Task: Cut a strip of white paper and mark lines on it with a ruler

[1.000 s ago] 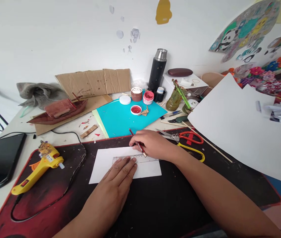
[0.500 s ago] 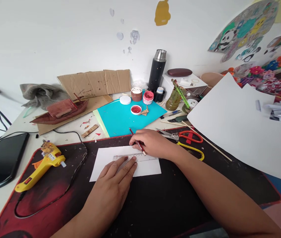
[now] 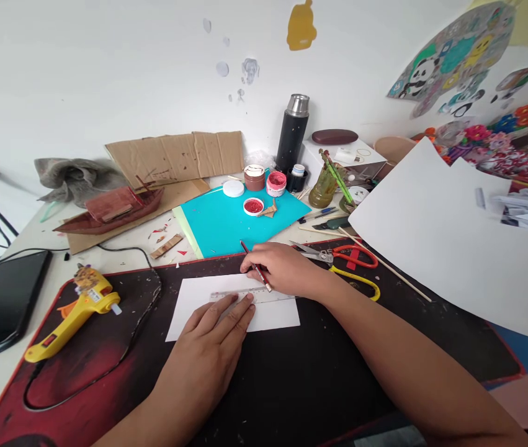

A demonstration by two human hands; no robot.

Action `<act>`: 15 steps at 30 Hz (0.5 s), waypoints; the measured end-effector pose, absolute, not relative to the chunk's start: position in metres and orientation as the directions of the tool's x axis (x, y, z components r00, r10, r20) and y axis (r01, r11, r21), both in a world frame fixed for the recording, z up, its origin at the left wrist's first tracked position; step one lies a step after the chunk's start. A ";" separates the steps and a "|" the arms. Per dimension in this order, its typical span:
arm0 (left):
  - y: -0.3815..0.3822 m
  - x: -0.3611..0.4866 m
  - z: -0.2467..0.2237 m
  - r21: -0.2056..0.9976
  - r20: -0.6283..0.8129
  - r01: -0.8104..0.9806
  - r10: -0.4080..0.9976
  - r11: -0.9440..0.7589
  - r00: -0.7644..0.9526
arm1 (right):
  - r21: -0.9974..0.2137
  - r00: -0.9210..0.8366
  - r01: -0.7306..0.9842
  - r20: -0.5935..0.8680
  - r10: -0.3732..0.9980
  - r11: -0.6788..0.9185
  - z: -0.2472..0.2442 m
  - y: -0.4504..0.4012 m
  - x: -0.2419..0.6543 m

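Note:
A white sheet of paper [image 3: 183,309] lies on the dark desk mat, with a clear ruler [image 3: 277,296] across it. My left hand [image 3: 211,341] lies flat, fingers stretched out, pressing the ruler against the paper. In the closed fingers of my right hand [image 3: 289,268] is a dark red pencil [image 3: 263,279], slanted over the ruler's upper edge. My right hand hides part of the ruler, and the pencil's blunt end points toward me. Just right of that hand are scissors [image 3: 357,256] with one red and one yellow handle.
A yellow glue gun [image 3: 71,323] and its cord lie left, beside a phone [image 3: 7,304]. Behind are a brown model boat [image 3: 110,214], a turquoise sheet [image 3: 212,220], paint jars [image 3: 275,182] and a black flask [image 3: 292,133]. Large white paper [image 3: 431,248] juts in from the right.
The whole view has shifted very slightly. Both hands, the pencil, the ruler and the paper keep the same places relative to each other.

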State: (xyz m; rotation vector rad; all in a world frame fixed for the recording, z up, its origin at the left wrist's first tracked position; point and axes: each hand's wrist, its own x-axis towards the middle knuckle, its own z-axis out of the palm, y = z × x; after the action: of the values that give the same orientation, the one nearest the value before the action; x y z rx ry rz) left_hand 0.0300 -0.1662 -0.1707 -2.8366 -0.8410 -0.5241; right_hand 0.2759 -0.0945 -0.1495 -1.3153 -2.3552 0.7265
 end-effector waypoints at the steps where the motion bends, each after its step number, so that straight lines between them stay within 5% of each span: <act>1: -0.166 0.030 -0.171 -0.030 0.368 0.549 0.502 -0.835 0.783 | -0.587 -0.511 0.680 0.051 0.858 0.440 -0.150 -0.094 0.276; 15: -0.166 0.031 -0.170 -0.018 0.373 0.544 0.499 -0.839 0.782 | -0.580 -0.513 0.680 0.060 0.856 0.448 -0.150 -0.094 0.275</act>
State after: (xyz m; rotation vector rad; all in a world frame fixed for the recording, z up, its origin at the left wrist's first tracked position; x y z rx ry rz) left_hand 0.0309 -0.1664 -0.1697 -2.8470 -0.8364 -0.5428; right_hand 0.2753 -0.0944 -0.1504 -1.3069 -2.3596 0.7112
